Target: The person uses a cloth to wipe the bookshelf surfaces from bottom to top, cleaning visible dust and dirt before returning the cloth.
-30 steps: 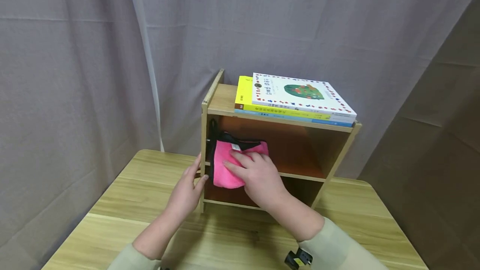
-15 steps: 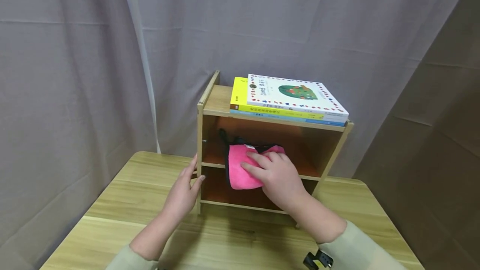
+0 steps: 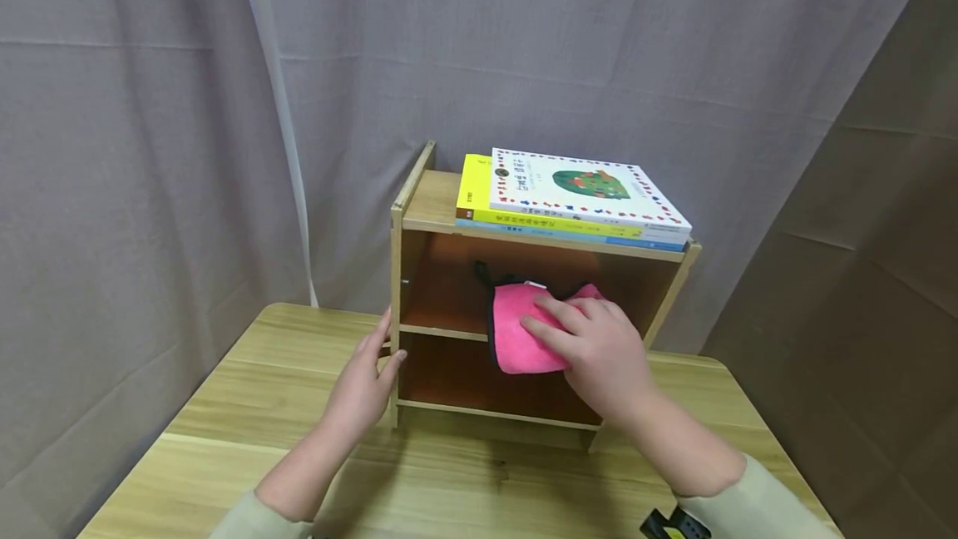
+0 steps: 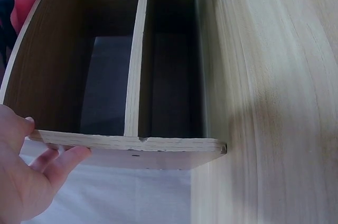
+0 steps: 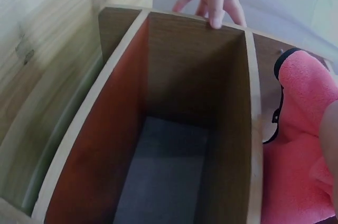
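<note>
A small wooden bookshelf (image 3: pixel 430 198) with two open compartments stands upright on the table. My left hand (image 3: pixel 358 385) grips its left side panel; in the left wrist view the thumb lies over the panel's front edge and the fingers (image 4: pixel 66 166) press its outer face. My right hand (image 3: pixel 608 352) holds a pink cleaning cloth (image 3: pixel 516 335) with black edging against the upper compartment. Part of the cloth hangs over the front of the middle shelf board. Bunched pink fabric (image 5: pixel 298 182) fills the right side of the right wrist view, where my right fingers are mostly hidden.
A stack of books (image 3: pixel 584 190), white over yellow over blue, lies flat on the bookshelf's top. The wood-grain table (image 3: pixel 247 406) extends around it. Grey curtains (image 3: pixel 479 48) hang close behind and at the sides.
My right hand has slid the pink cloth rightward along the middle shelf, away from the left panel. My left hand stays on the side panel. The head view has shifted slightly.
</note>
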